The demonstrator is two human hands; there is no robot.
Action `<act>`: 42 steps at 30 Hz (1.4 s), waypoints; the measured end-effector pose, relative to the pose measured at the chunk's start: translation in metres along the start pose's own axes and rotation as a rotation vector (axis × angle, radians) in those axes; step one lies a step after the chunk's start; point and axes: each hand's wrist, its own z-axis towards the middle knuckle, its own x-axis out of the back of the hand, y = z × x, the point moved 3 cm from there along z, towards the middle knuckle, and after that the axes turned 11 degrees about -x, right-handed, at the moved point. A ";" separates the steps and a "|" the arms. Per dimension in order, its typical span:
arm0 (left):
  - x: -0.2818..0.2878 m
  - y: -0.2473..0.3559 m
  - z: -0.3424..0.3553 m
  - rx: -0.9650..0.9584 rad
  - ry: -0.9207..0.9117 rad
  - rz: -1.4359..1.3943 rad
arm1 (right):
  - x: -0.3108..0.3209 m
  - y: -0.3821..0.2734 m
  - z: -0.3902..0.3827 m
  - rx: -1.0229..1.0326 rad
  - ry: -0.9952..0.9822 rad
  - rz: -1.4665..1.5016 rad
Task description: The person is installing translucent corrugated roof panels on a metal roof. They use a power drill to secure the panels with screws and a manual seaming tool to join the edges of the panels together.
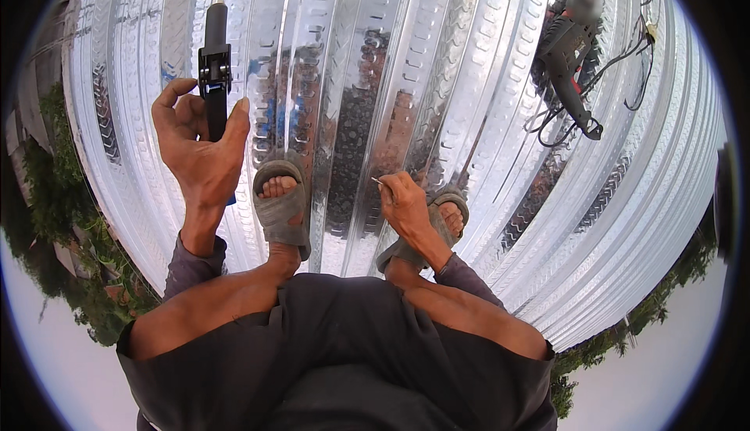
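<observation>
At the hub, a thin pin (pixel 377 180) pokes from the right hand (pixel 406 201), pinched between thumb and fingertips; from here I can't make out its full length. Toward ten o'clock of it, a black hand tool (pixel 216 33) points its pale tip away from the person. The left hand (pixel 205 142) has its lower part between thumb and curled fingers, a loose-looking hold with the thumb lifted along one side. Pin and tool are well apart, both above the ribbed metal sheeting (pixel 437 25).

The pin worries me most: so little of it is gripped that a small fumble could drop it into a channel and let it roll. The tool could tip out if those fingers relax.

At eight-thirty and four o'clock sit the left sandal (pixel 273 220) and right sandal (pixel 455 198); smooth metal could make them skid if weight shifts. At two o'clock lies a dark angled device (pixel 564 87), its upper end blurred, with loose cords (pixel 650 31) that might snag a passing foot.
</observation>
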 end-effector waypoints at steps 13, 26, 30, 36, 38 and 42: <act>0.030 0.039 -0.033 -0.265 0.043 -0.109 | -0.026 0.020 -0.004 0.171 0.098 -0.184; 0.039 0.063 -0.097 0.274 -0.213 -0.502 | 0.069 -0.038 0.037 0.017 -0.076 0.132; 0.028 0.058 -0.107 0.414 -0.368 -0.398 | 0.107 -0.107 0.047 0.098 -0.277 0.276; -0.024 0.035 -0.116 0.223 -0.686 -0.234 | 0.038 -0.137 0.022 0.011 -0.372 0.457; -0.049 0.051 -0.108 0.293 -0.860 -0.535 | 0.049 -0.119 0.009 -0.209 -0.334 0.635; -0.059 0.079 -0.087 0.353 -1.063 -0.607 | 0.097 -0.095 -0.005 -0.430 -0.147 0.972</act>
